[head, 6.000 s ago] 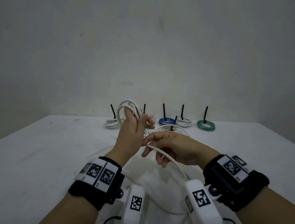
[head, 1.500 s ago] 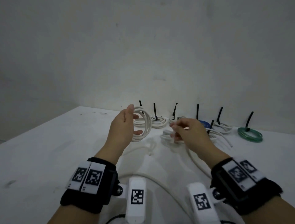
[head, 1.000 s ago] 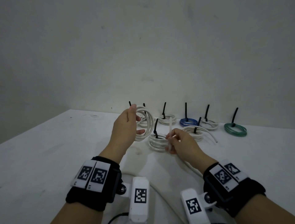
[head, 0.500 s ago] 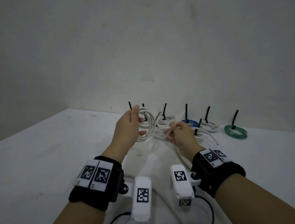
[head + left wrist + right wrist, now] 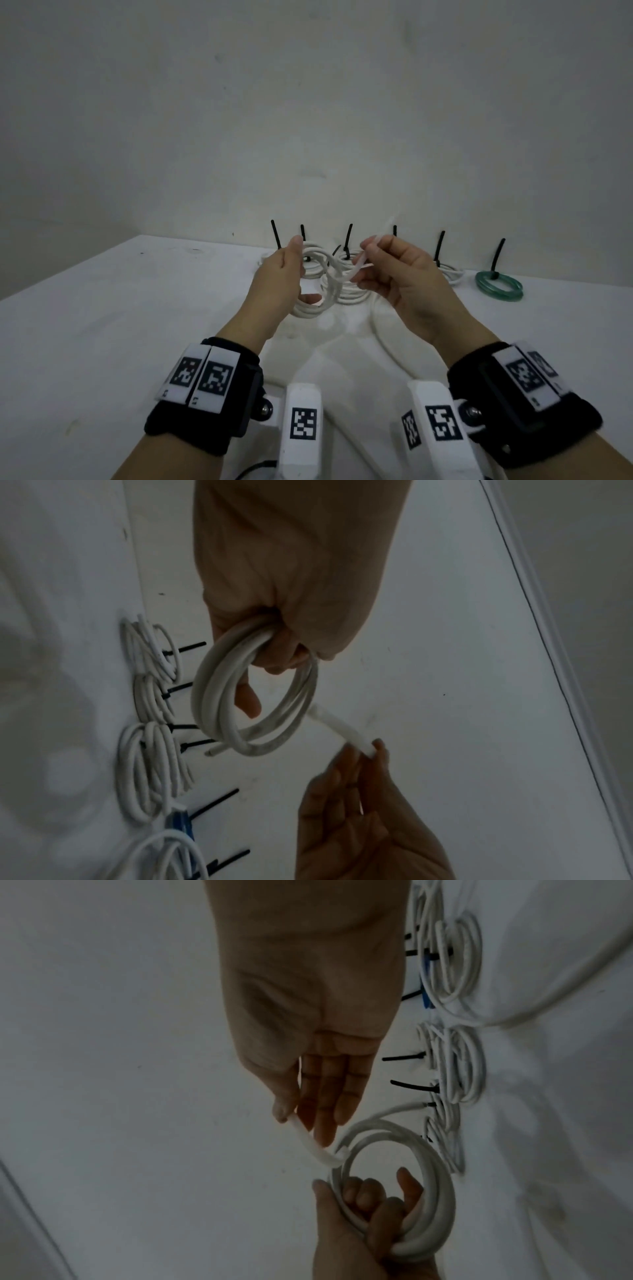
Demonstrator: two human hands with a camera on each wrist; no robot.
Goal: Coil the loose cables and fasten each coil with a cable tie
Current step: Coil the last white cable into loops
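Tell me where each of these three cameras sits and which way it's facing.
Head: worn on the head, looks forward and down over the table toward the wall; shows both forearms and wristbands.
Left wrist: looks along the left hand at the white cable coil it grips.
Right wrist: looks along the right hand, whose fingers pinch a white cable tie.
Shared: both wrist views show the coil, the tie, the other hand and the tied coils.

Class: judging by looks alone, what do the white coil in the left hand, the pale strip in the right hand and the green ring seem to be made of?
Coil: probably plastic-sheathed cable; smooth, matte, bends in even loops.
Strip: likely nylon tie; flat, pale, flexes.
Green ring: perhaps translucent plastic tubing; glossy highlights.
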